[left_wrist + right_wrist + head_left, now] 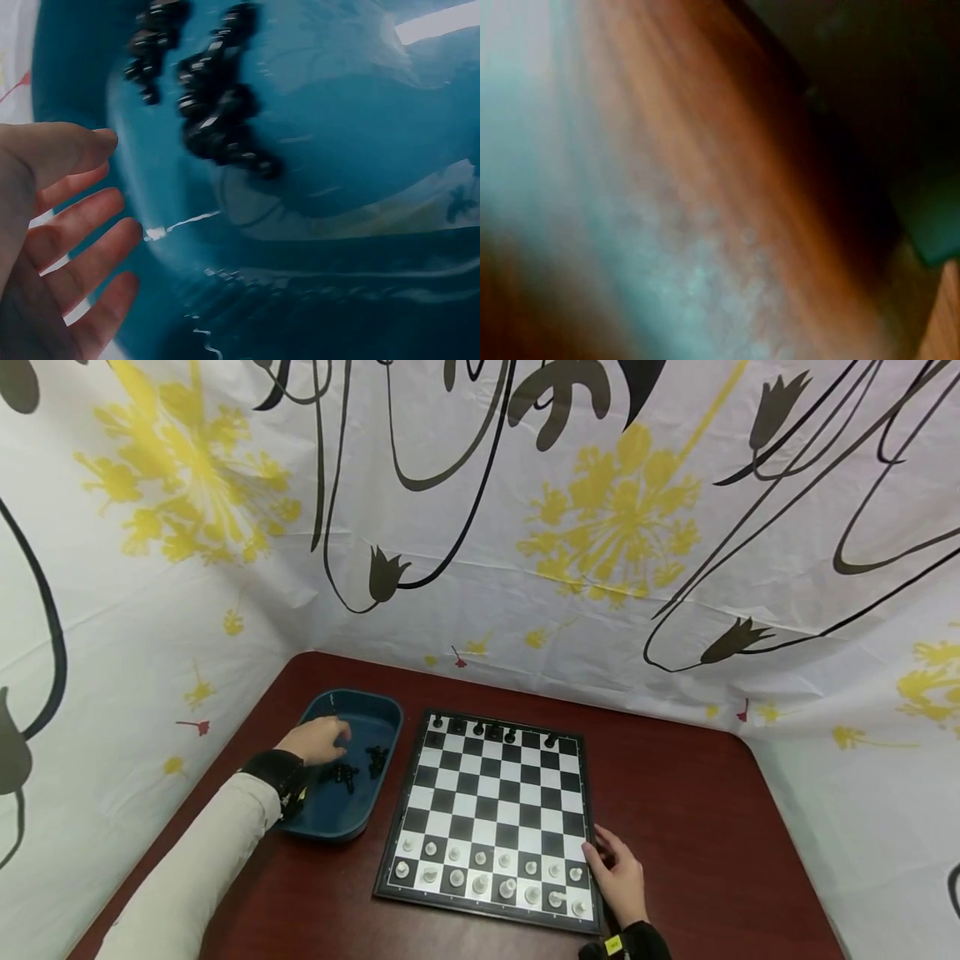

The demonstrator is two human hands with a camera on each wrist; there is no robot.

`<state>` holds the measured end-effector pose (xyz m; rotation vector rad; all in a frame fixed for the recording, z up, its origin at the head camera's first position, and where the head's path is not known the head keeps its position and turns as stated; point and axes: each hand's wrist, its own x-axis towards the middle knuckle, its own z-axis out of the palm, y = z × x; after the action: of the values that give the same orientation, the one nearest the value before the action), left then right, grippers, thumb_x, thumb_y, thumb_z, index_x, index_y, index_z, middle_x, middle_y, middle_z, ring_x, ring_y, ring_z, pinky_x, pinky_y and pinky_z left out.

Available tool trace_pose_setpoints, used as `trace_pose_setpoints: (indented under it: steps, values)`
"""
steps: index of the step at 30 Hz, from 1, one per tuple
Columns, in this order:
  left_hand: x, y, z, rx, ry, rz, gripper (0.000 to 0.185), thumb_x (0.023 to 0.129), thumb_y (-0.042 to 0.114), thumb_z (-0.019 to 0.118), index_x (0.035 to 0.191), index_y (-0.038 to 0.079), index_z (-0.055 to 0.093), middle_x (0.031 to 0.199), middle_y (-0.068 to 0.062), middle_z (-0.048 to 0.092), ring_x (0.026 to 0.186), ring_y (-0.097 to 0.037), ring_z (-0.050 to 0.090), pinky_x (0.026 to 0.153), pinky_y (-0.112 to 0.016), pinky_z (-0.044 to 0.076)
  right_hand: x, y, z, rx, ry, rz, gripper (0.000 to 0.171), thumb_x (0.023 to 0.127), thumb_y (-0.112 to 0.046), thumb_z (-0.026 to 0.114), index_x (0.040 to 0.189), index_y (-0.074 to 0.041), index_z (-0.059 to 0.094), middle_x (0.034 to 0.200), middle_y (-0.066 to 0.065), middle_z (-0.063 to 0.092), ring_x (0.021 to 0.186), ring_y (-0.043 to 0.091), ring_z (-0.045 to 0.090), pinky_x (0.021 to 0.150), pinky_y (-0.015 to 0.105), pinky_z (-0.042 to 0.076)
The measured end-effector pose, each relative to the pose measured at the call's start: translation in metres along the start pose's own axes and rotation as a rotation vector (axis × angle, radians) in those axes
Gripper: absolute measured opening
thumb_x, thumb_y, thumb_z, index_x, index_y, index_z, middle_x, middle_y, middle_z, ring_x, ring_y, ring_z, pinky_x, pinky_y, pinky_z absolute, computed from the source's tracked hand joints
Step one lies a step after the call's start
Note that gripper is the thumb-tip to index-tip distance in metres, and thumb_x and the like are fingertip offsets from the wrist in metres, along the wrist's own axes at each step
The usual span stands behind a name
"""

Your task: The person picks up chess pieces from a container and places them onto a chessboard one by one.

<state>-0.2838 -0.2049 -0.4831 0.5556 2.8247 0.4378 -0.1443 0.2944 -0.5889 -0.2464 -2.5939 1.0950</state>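
Observation:
My left hand (313, 741) hovers over a blue plastic tray (365, 817), its fingers loosely bent and nothing seen between them. Several black chess pieces (221, 97) lie heaped in the tray, apart from the fingertips (124, 232) in the left wrist view. To the tray's right is a black-and-white chessboard (491, 789). Several black pieces (511, 737) stand along its far row, and white pieces (507, 887) fill two rows at the near side. My right hand (621, 875) rests at the board's right edge, thumb on the rim. The right wrist view is too blurred to show its fingers.
Under the tray and board is a dark red-brown table (697, 827) with rounded far corners. White sheets (465, 527) printed with yellow flowers and dark stems hang behind and at both sides of it.

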Motion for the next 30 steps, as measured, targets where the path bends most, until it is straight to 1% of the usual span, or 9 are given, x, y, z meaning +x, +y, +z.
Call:
trace_pose_setpoints:
  steps: [3,6,11,15,18,20,24,30]
  values:
    - [0.000,-0.001,0.006,0.003,-0.043,-0.004,0.023,0.082,0.013,0.064,0.103,0.004,0.061,0.103,-0.014,0.060,0.094,-0.030,0.057,0.074,-0.043,0.047,0.001,0.000,-0.001,0.000,-0.005,0.007,0.037,0.079,-0.022,0.070,0.112,-0.008,0.063,0.088,0.004,0.068,0.063,0.003,0.050,0.057,0.022,0.042]
    - [0.001,-0.001,0.012,0.000,-0.074,-0.009,0.023,0.079,0.011,0.066,0.100,0.003,0.062,0.097,-0.012,0.061,0.084,-0.024,0.059,0.070,-0.040,0.048,0.001,0.000,-0.001,0.009,-0.002,0.007,0.037,0.079,-0.022,0.070,0.112,-0.008,0.063,0.088,0.004,0.068,0.063,0.003,0.050,0.057,0.022,0.042]
    - [0.005,0.000,0.017,0.012,-0.117,-0.011,0.022,0.075,0.006,0.069,0.095,0.002,0.062,0.090,-0.010,0.061,0.076,-0.020,0.057,0.066,-0.037,0.048,0.001,0.002,0.000,0.008,0.005,0.006,0.037,0.079,-0.023,0.071,0.112,-0.009,0.064,0.089,0.004,0.068,0.063,0.003,0.050,0.058,0.022,0.042]
    - [0.007,0.001,0.019,-0.001,-0.154,-0.029,0.016,0.073,0.001,0.066,0.088,0.006,0.061,0.084,-0.006,0.059,0.072,-0.017,0.054,0.063,-0.035,0.046,0.001,0.003,0.001,0.010,0.007,0.006,0.037,0.079,-0.024,0.071,0.112,-0.009,0.064,0.089,0.003,0.068,0.063,0.003,0.051,0.058,0.021,0.042]
    - [0.009,0.002,0.020,-0.019,-0.175,-0.029,0.015,0.072,-0.002,0.061,0.084,0.008,0.060,0.082,-0.004,0.058,0.069,-0.016,0.051,0.062,-0.033,0.045,0.001,0.002,0.001,0.012,0.008,0.007,0.037,0.079,-0.024,0.071,0.111,-0.009,0.064,0.088,0.003,0.068,0.063,0.003,0.051,0.057,0.022,0.042]
    - [0.009,0.003,0.021,-0.021,-0.179,-0.022,0.016,0.072,-0.003,0.060,0.082,0.009,0.059,0.080,-0.003,0.057,0.068,-0.016,0.050,0.061,-0.032,0.044,0.002,0.002,0.000,0.010,0.006,0.008,0.037,0.079,-0.024,0.071,0.111,-0.009,0.064,0.089,0.003,0.068,0.063,0.003,0.051,0.058,0.022,0.042]
    - [0.007,0.002,0.021,-0.012,-0.164,0.008,0.015,0.071,-0.003,0.060,0.080,0.009,0.058,0.077,-0.002,0.056,0.067,-0.016,0.049,0.061,-0.032,0.043,0.002,0.001,0.000,0.014,-0.001,0.010,0.037,0.079,-0.025,0.071,0.112,-0.008,0.063,0.089,0.003,0.068,0.064,0.003,0.051,0.058,0.022,0.043]
    - [0.005,0.000,0.014,-0.044,-0.127,0.001,0.016,0.071,-0.001,0.061,0.085,0.007,0.060,0.082,-0.003,0.058,0.073,-0.017,0.052,0.065,-0.035,0.046,0.000,0.000,0.000,0.016,0.007,0.007,0.036,0.078,-0.022,0.071,0.111,-0.008,0.064,0.089,0.003,0.068,0.064,0.002,0.051,0.058,0.021,0.043]
